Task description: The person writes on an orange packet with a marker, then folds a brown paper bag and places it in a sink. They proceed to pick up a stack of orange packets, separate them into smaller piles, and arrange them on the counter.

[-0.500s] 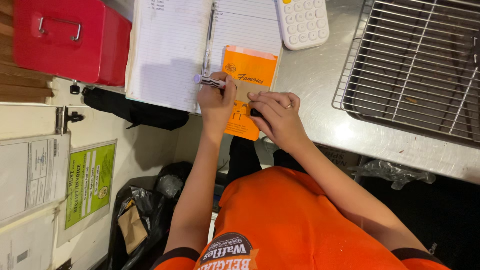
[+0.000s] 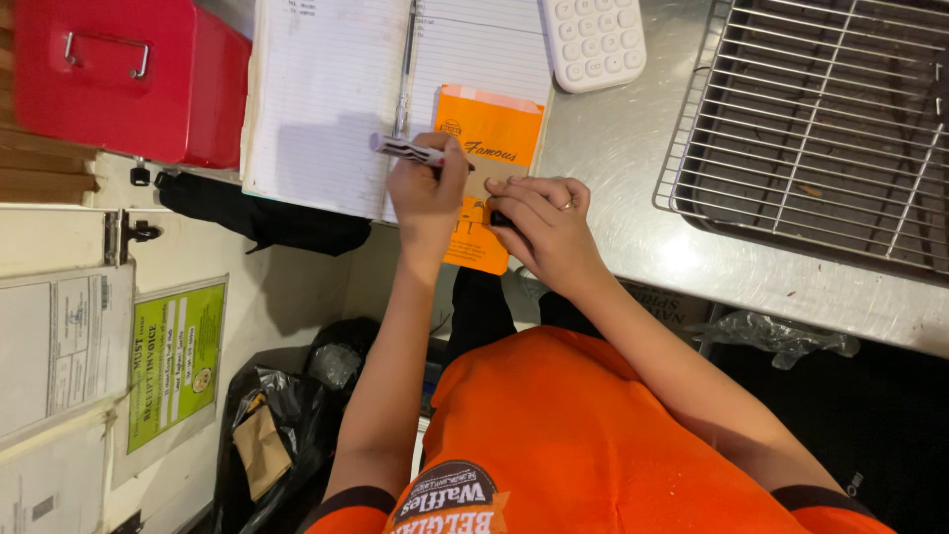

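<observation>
Two hands over orange paper bag (image 2: 491, 148), head view. Left hand (image 2: 427, 186) fisted round black-and-white marker (image 2: 407, 150), tip toward bag. Right hand (image 2: 544, 222) curled, fingers pressing bag's lower part flat; ring on one finger. Bag flat, orange with tan panel, lying partly on open lined notebook (image 2: 326, 99), partly on steel counter (image 2: 623, 158). White calculator (image 2: 593, 40) beyond bag. Wire rack (image 2: 820, 119) to right. Red metal box (image 2: 129, 79) left. Black bin bag (image 2: 287, 425) on floor below.

single head view, steeply downward, close over steel counter (image 2: 633, 158)
</observation>
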